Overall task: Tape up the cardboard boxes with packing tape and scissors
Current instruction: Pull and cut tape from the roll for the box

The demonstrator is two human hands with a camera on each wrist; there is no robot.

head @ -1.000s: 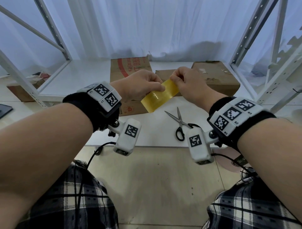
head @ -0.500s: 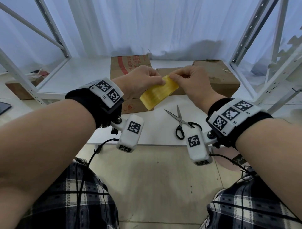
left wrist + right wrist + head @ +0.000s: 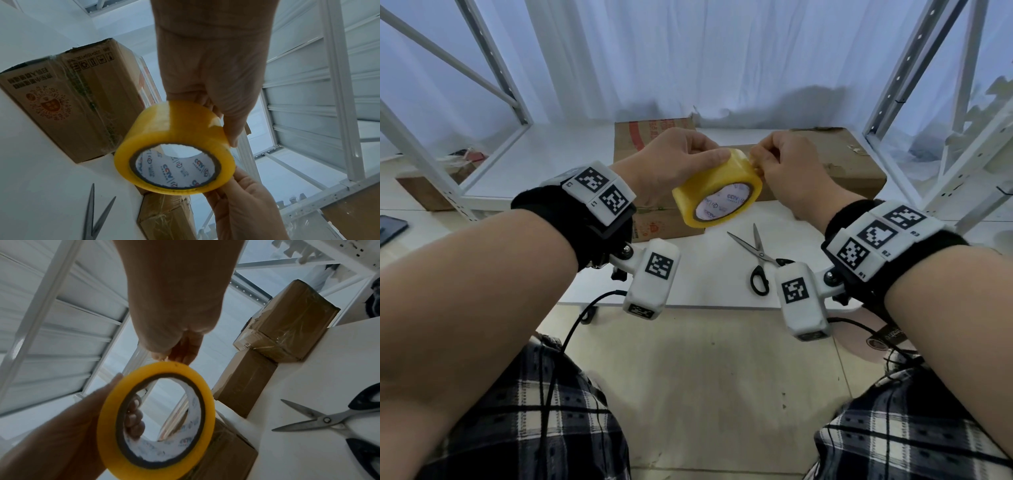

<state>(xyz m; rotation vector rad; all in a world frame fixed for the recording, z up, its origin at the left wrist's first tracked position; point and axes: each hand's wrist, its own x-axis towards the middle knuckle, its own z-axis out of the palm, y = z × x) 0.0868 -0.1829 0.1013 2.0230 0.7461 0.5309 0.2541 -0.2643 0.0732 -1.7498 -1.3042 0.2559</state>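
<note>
A yellow roll of packing tape (image 3: 717,186) is held up in the air above the white table's front part, its printed white core facing me. My left hand (image 3: 709,156) grips the roll from the left, thumb on its outer face (image 3: 232,129) and fingers reaching inside the core (image 3: 134,418). My right hand (image 3: 756,162) pinches the outer layer at the roll's upper right edge (image 3: 176,355). The scissors (image 3: 756,255) lie open on the table below the roll, black handles toward me. Cardboard boxes stand behind: a printed one (image 3: 650,137) at left, a plain one (image 3: 856,168) at right.
A smaller box (image 3: 244,382) sits between the two larger ones. The table's front edge (image 3: 705,305) runs under my wrists. White shelf uprights (image 3: 493,68) rise on both sides, with a curtain behind. A dark phone (image 3: 390,228) lies far left.
The roll has turned so its open core faces me instead of its flat yellow band. Both hands stay on it and have lifted slightly.
</note>
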